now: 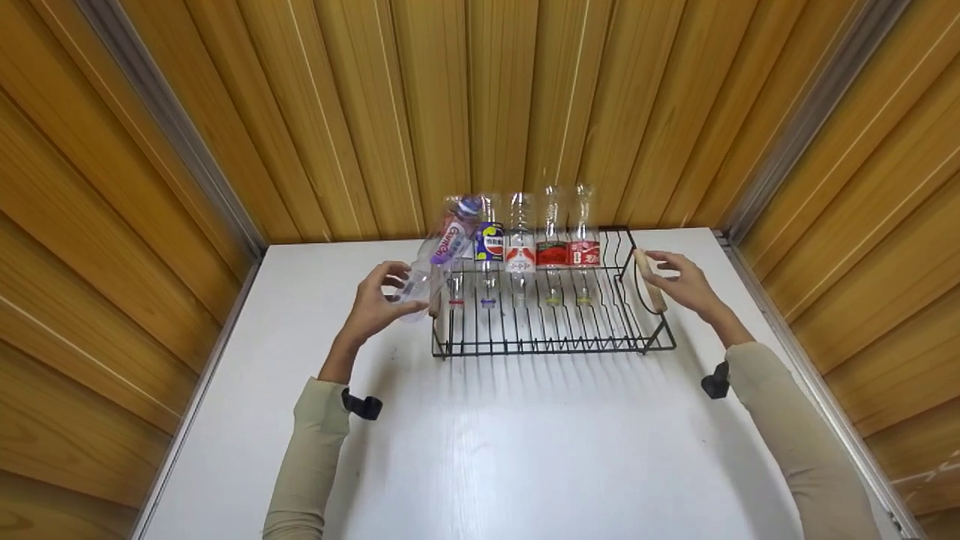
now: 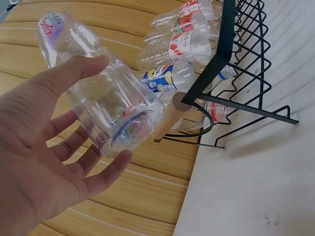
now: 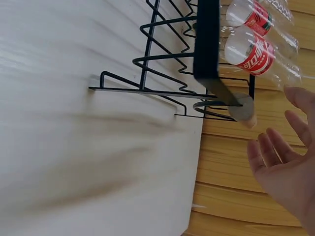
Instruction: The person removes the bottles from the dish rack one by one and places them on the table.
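In the head view, my left hand point(image 1: 373, 304) grips the lower end of a clear plastic bottle point(image 1: 450, 241) with a pink and purple label. The bottle tilts, its cap up and to the right, beside the rack's left end. The left wrist view shows the thumb over the bottle point(image 2: 115, 98) and fingers under it. My right hand point(image 1: 684, 286) has relaxed fingers beside the wooden handle point(image 1: 649, 281) of a black wire rack point(image 1: 555, 347); whether it touches the handle is hard to tell. From the right wrist, this hand point(image 3: 288, 160) holds nothing.
Several clear bottles stand cap-down in a row in the rack, among them one with a blue label point(image 1: 490, 244) and one with a red label point(image 1: 584, 253). The rack stands on a white table point(image 1: 525, 450), close to a wood-patterned wall point(image 1: 495, 97).
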A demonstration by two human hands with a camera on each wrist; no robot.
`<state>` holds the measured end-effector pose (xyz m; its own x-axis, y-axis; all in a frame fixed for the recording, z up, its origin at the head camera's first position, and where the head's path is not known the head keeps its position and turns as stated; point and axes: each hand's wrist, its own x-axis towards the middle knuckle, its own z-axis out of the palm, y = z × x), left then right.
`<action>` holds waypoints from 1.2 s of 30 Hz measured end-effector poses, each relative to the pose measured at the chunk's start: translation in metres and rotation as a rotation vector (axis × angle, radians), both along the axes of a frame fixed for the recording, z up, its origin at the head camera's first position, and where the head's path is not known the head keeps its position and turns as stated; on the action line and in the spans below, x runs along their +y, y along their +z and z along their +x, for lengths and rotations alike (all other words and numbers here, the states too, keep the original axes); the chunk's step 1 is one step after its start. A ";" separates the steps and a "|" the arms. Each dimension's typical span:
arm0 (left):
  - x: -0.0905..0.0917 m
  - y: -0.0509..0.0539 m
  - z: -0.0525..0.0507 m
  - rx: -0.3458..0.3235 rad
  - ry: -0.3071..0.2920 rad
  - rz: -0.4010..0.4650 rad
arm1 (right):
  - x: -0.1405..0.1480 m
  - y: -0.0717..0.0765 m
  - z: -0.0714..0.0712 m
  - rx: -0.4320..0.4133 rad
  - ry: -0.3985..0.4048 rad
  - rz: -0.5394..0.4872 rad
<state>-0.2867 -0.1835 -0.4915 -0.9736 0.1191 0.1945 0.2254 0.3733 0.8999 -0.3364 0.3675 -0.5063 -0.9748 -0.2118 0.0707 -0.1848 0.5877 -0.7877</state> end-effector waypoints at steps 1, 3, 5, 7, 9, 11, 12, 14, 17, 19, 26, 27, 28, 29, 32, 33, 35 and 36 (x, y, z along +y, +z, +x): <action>-0.002 -0.003 -0.001 -0.017 0.012 0.022 | 0.002 -0.003 0.000 -0.035 -0.002 -0.013; -0.004 -0.007 -0.003 -0.051 0.038 0.056 | 0.006 -0.009 0.000 -0.107 -0.002 -0.048; -0.007 -0.011 -0.004 -0.077 0.064 0.075 | 0.009 -0.014 0.000 -0.162 0.009 -0.101; -0.009 -0.015 -0.005 -0.099 0.093 0.089 | 0.011 -0.016 0.001 -0.187 0.023 -0.152; -0.011 -0.019 -0.006 -0.110 0.121 0.099 | 0.013 -0.016 0.002 -0.197 0.040 -0.201; -0.013 -0.022 -0.006 -0.121 0.145 0.106 | 0.016 -0.016 0.002 -0.210 0.059 -0.233; -0.014 -0.024 -0.006 -0.126 0.153 0.112 | 0.017 -0.016 0.003 -0.217 0.067 -0.239; -0.016 -0.029 -0.007 -0.131 0.162 0.119 | 0.019 -0.017 0.003 -0.238 0.076 -0.250; -0.017 -0.036 -0.009 -0.137 0.167 0.120 | 0.021 -0.018 0.003 -0.264 0.078 -0.265; -0.018 -0.041 -0.011 -0.142 0.169 0.122 | 0.021 -0.018 0.002 -0.273 0.075 -0.274; -0.016 -0.059 -0.014 -0.153 0.196 0.149 | 0.020 -0.016 0.001 -0.302 0.061 -0.280; -0.015 -0.061 -0.014 -0.150 0.203 0.153 | 0.019 -0.015 0.001 -0.306 0.060 -0.277; -0.015 -0.064 -0.015 -0.152 0.210 0.151 | 0.019 -0.015 0.000 -0.308 0.063 -0.271; -0.014 -0.067 -0.016 -0.154 0.217 0.150 | 0.019 -0.014 -0.001 -0.312 0.060 -0.264; -0.012 -0.076 -0.020 -0.154 0.231 0.143 | 0.018 -0.012 -0.003 -0.324 0.050 -0.239; -0.011 -0.080 -0.021 -0.154 0.232 0.139 | 0.018 -0.012 -0.004 -0.330 0.046 -0.230; -0.008 -0.087 -0.024 -0.151 0.229 0.142 | 0.018 -0.012 -0.004 -0.345 0.037 -0.223; -0.007 -0.091 -0.026 -0.151 0.227 0.145 | 0.019 -0.012 -0.004 -0.350 0.037 -0.218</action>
<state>-0.3123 -0.1908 -0.5827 -0.9914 -0.1234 0.0446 0.0106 0.2641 0.9644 -0.3401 0.3861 -0.5180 -0.9400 -0.2639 -0.2162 0.0980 0.3979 -0.9122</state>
